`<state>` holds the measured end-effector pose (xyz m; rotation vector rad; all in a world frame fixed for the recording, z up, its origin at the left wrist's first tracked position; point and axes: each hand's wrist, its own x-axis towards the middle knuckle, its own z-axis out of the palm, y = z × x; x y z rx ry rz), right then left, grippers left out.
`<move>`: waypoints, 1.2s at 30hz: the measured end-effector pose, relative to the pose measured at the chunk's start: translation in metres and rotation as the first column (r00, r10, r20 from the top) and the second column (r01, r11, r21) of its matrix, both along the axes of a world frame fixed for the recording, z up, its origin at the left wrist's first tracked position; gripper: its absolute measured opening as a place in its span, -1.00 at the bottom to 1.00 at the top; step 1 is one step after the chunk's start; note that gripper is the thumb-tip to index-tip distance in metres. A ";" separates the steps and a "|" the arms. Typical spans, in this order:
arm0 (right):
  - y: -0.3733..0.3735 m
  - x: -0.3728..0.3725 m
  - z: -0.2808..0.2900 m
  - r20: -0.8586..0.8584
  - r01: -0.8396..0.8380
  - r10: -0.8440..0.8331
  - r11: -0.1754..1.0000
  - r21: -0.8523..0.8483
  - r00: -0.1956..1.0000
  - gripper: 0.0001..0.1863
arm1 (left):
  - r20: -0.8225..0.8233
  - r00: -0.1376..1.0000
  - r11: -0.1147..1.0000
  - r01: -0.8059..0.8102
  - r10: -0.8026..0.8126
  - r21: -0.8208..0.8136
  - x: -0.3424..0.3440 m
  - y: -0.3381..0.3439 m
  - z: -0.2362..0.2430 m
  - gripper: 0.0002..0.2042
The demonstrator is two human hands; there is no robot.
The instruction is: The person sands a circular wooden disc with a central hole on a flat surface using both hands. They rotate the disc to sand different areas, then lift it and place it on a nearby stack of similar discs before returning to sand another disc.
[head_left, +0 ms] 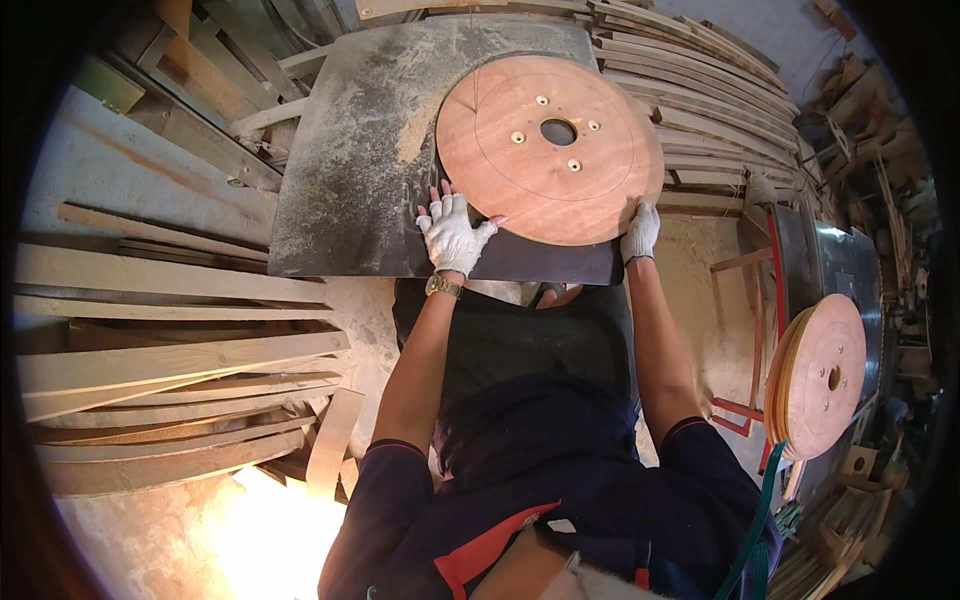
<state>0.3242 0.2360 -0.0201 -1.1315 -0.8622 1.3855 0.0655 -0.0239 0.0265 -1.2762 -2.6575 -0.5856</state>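
A round plywood disc point(540, 200) lies on a dark, sawdust-covered work table point(350, 170). It has a large centre hole, several small metal-lined holes around that, and a thin circle marked on its face. My left hand point(455, 235), in a white fingerless-tipped glove, rests with fingers spread at the disc's near-left edge. Its thumb touches the rim, and its fingers lie over the table. My right hand point(640, 232), gloved too, is closed around the disc's near-right rim, with its fingers partly hidden.
Long wooden strips lie stacked at left point(180, 365) and at far right point(700, 100). A stack of similar discs point(825, 380) stands on the right beside a dark table point(845, 270) with a red frame. A thin upright line, perhaps a blade, stands by the disc's far-left part.
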 end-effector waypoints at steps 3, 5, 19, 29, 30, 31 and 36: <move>-0.001 -0.001 -0.001 -0.008 -0.019 0.019 1.000 0.011 1.000 -0.69 | -0.005 1.000 1.000 0.001 -0.001 0.010 -0.002 0.000 0.002 0.05; -0.003 -0.001 0.000 -0.014 -0.029 0.029 1.000 0.012 0.999 -0.69 | -0.001 1.000 1.000 0.000 0.000 0.018 -0.001 -0.001 0.002 0.05; 0.003 -0.007 0.013 0.044 -0.031 0.032 0.999 -0.022 0.999 -0.67 | -0.011 1.000 0.998 -0.026 0.026 0.056 0.001 0.003 0.007 0.02; 0.007 -0.008 0.008 0.037 -0.059 0.059 0.998 -0.005 0.998 -0.75 | 0.011 1.000 0.999 -0.028 0.028 0.022 -0.005 0.007 0.010 0.01; 0.006 -0.010 0.009 0.045 -0.062 0.062 0.998 -0.004 0.997 -0.75 | 0.007 1.000 0.999 -0.029 0.029 0.025 -0.007 0.006 0.010 0.01; 0.008 -0.007 0.008 0.035 -0.058 0.058 0.998 -0.003 0.998 -0.76 | 0.006 1.000 0.999 -0.024 0.024 0.033 -0.007 0.007 0.011 0.01; 0.003 -0.012 0.011 0.019 -0.063 0.064 0.997 -0.035 0.998 -0.77 | 0.045 0.999 1.000 -0.025 0.025 -0.004 -0.011 0.007 0.012 0.04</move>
